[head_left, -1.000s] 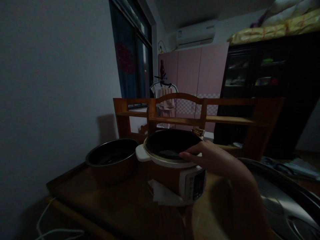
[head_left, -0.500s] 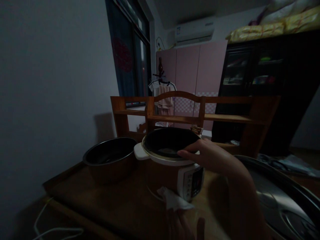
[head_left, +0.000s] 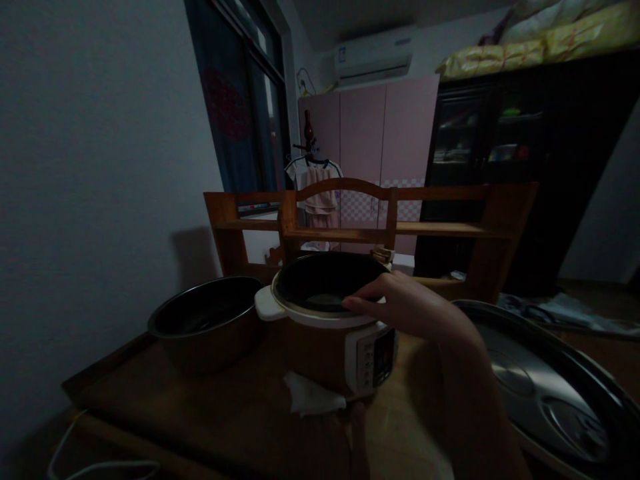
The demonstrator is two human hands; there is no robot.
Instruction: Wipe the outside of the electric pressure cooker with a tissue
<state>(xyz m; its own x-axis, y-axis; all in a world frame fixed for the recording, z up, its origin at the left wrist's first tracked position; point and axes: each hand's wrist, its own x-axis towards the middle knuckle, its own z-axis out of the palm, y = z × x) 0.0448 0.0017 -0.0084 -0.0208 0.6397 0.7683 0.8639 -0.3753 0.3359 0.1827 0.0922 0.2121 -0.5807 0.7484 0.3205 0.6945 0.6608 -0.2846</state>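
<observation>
A brown electric pressure cooker [head_left: 310, 350] with a white rim, a side handle and a control panel [head_left: 375, 360] stands in the middle of a wooden table. My right hand [head_left: 400, 300] grips its rim on the right, the fingertips reaching over the edge of the dark opening. Low in front of the cooker, my left hand [head_left: 333, 433] is dim and partly in shadow. Under its fingers a white cloth [head_left: 310, 395] is pressed near the cooker's base. To the left sits a separate dark-lined inner pot [head_left: 205, 333].
A large round lid [head_left: 530, 380], metal side showing, lies at the right. Behind the cooker rises a wooden shelf rack [head_left: 340, 235]. A white cord [head_left: 107, 465] loops at the lower left, by the table edge, and a wall [head_left: 100, 200] borders the left side.
My left hand and the cloth have moved left along the cooker's lower front, away from the control panel. My right hand keeps its place on the rim. The whole view has shifted slightly.
</observation>
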